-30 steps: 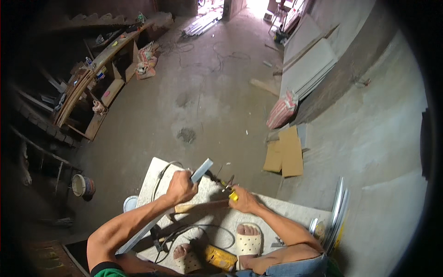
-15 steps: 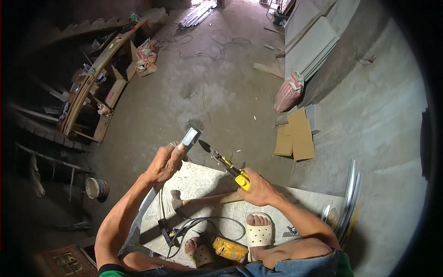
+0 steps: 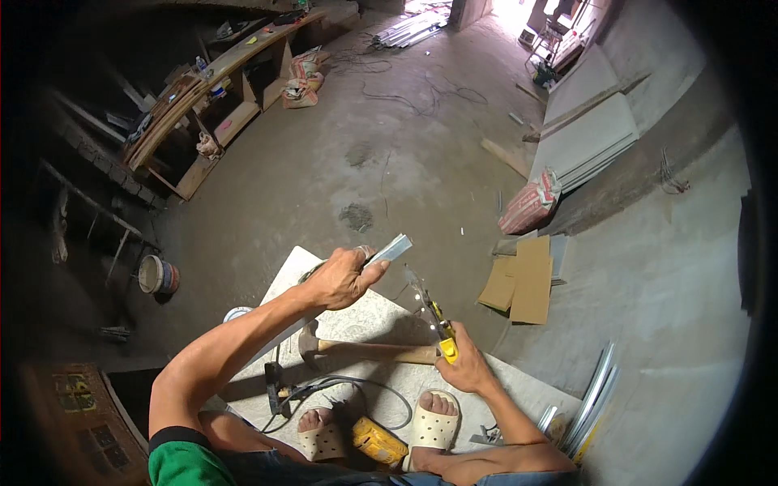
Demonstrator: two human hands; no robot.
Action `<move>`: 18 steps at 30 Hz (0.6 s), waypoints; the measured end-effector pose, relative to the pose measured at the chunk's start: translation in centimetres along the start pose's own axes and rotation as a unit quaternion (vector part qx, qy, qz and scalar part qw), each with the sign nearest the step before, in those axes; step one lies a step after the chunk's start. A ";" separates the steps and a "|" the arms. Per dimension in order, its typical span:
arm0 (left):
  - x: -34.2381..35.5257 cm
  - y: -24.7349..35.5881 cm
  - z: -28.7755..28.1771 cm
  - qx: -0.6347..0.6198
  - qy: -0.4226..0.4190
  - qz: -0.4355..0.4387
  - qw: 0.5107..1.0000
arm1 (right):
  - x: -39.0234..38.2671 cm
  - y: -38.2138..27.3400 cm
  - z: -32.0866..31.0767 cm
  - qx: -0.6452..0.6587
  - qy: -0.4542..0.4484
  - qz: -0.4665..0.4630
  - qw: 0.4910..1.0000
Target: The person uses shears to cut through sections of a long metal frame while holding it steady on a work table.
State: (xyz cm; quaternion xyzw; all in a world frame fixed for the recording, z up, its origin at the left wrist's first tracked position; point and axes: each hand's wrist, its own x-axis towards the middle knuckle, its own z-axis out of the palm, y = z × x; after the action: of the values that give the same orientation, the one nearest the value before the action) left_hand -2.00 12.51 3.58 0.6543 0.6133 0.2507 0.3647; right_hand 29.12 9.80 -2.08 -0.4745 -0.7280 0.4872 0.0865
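My left hand [image 3: 340, 279] is closed round a thin silver metal channel [image 3: 392, 251], its end sticking up past my fingers. My right hand [image 3: 468, 364] grips the yellow handles of tin snips [image 3: 442, 324], whose dark blades point up near the channel's end without touching it. Below both hands, a hammer with a wooden handle [image 3: 377, 351] lies on a whitish board [image 3: 290, 267]. A yellow power tool [image 3: 379, 440] rests between my sandalled feet, with a black cord [image 3: 405, 405] looped beside it.
More metal channels [image 3: 596, 397] lean at the right by the wall. Cardboard pieces [image 3: 532, 279] and a red-and-white sack [image 3: 531, 202] lie along that side, near stacked boards [image 3: 596, 142]. A bucket [image 3: 154, 275] and a wooden bench [image 3: 190, 101] stand at the left.
The channel has tilted over to the right in my left hand. My right hand has moved down and right, and the snips point more steeply upward. The view has shifted.
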 end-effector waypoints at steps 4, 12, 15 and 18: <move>0.1 -0.3 0.3 -0.003 -0.014 -0.009 1.000 | 0.4 1.5 0.7 0.009 0.037 -0.052 0.998; 0.0 -0.4 0.8 -0.034 -0.012 -0.012 0.999 | 1.0 -0.1 0.2 -0.030 -0.008 -0.066 0.997; -0.1 -0.3 0.8 -0.030 -0.004 0.002 1.000 | 1.0 -0.5 0.1 -0.003 -0.016 -0.058 0.998; -0.1 -0.1 0.8 -0.022 -0.013 -0.010 1.000 | 1.0 -0.2 0.0 -0.021 -0.008 -0.075 0.997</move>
State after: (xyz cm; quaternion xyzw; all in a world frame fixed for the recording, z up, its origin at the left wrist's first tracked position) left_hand -1.49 12.25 3.01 0.6432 0.6091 0.2518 0.3897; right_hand 28.46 10.59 -2.30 -0.4165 -0.7721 0.4679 0.1072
